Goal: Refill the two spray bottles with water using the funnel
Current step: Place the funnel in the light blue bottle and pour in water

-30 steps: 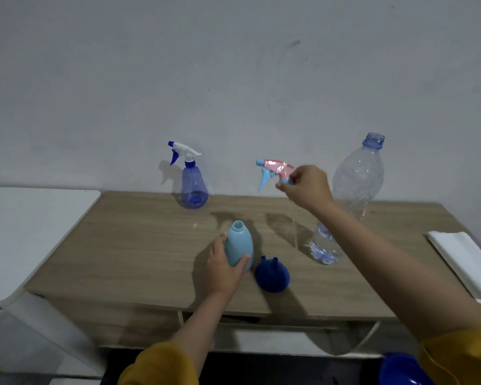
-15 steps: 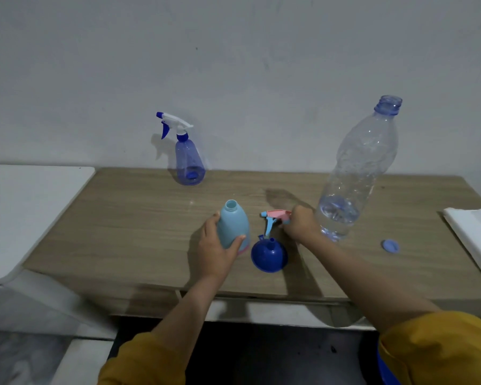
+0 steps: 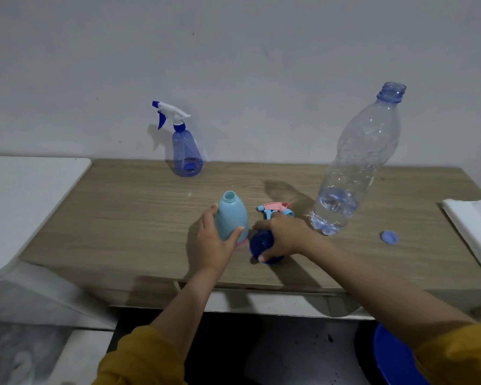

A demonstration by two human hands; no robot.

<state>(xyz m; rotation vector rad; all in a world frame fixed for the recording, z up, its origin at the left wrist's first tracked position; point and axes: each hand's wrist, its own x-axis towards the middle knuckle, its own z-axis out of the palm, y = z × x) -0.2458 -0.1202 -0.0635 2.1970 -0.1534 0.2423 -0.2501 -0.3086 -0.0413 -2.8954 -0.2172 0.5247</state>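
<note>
Left hand [image 3: 215, 241] wrapped round uncapped pale-blue plastic spray bottle [image 3: 231, 219], right hand [image 3: 281, 237] clasping dark-blue plastic funnel [image 3: 261, 244]: best lifted, turned spout-down, seated squarely in steadied neck.

no text, label, brand or number can be read anywhere, not on the light blue spray bottle [image 3: 231, 218], the dark blue spray bottle [image 3: 186, 151] or the clear water bottle [image 3: 356, 168], though the dim view may hide fine print.
</note>
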